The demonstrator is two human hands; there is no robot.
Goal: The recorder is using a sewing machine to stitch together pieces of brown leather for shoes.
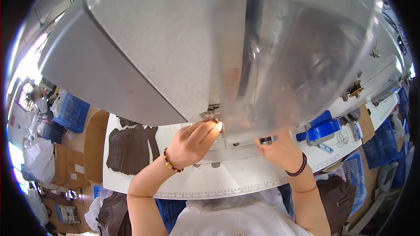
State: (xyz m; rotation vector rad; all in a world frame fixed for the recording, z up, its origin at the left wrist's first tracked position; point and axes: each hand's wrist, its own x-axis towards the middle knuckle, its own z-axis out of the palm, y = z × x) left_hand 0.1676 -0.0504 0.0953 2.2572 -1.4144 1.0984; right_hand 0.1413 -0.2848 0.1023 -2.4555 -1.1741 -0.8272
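A large pale grey sewing machine [148, 39] fills the upper view, with a clear plastic shield [302, 83] on its right side. My left hand [194, 143] is at the needle area, just below the small metal presser parts [213, 110]. Its fingers are pressed together at the tips, and whatever they may pinch is too small to make out. To the right, my right hand [282, 152] reaches behind the shield's lower edge, beside a small metal fitting [267, 140]. Its fingertips are mostly hidden there.
Dark brown cut pieces [129, 149] lie stacked on the white table [205, 183], left of my left hand. Beyond my right hand stands a blue tape-dispenser-like object [323, 129]. Cardboard boxes [70, 166] and blue crates [72, 111] stand to the left; brown panels [336, 199] hang below.
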